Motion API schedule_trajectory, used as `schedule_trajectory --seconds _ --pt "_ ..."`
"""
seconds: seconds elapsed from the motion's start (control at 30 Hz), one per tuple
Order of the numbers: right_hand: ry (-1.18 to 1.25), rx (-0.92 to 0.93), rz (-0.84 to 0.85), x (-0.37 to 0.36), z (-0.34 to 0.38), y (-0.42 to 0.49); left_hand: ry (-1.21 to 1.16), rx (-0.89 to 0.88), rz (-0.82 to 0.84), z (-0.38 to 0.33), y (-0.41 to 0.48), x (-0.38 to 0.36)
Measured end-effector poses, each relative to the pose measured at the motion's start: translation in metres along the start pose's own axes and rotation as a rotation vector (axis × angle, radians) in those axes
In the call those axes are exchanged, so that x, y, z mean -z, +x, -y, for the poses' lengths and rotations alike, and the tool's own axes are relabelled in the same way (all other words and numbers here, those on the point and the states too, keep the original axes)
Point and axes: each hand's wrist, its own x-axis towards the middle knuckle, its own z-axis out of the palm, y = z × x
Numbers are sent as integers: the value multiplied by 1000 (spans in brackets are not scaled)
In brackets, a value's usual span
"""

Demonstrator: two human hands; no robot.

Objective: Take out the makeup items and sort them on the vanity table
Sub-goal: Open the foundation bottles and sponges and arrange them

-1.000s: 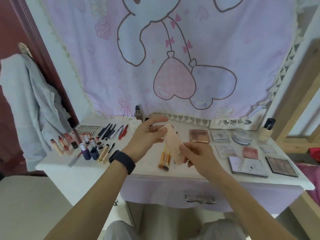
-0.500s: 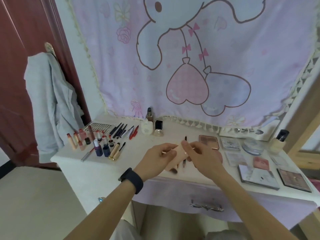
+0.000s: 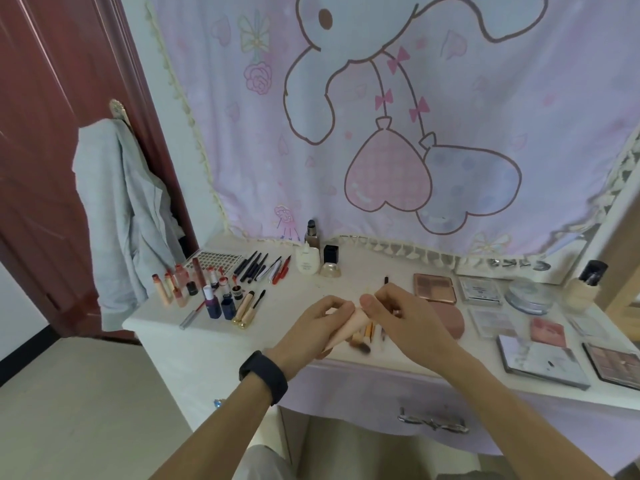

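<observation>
One white vanity desk [image 3: 298,301] carries everything: upright lipstick tubes [image 3: 180,289] grouped at the left, flat eyeshadow palettes [image 3: 434,287] at the right. Both hands close on a pale peach soft pouch [image 3: 349,327] at the near middle. The left hand [image 3: 311,329] grips its body and the right hand [image 3: 405,320] pinches its upper end. Since a second ago the pouch has sunk to just above the desk, and gold-handled brushes [image 3: 363,337] lie beside it. The pouch looks nearly emptied, but the brushes are not yet sorted.
</observation>
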Motion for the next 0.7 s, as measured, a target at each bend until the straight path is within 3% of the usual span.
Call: schedule_trajectory --seconds 0.13,0.33,0.5,0.7 --pt "75 -43 29 2 -9 3 157 -7 66 1 -3 0" --pt "312 -140 156 11 0 0 277 -35 6 3 3 11" --pt "254 -119 118 11 1 5 335 -76 38 3 -1 15" --pt "276 -96 60 22 2 8 9 10 11 12 -7 31"
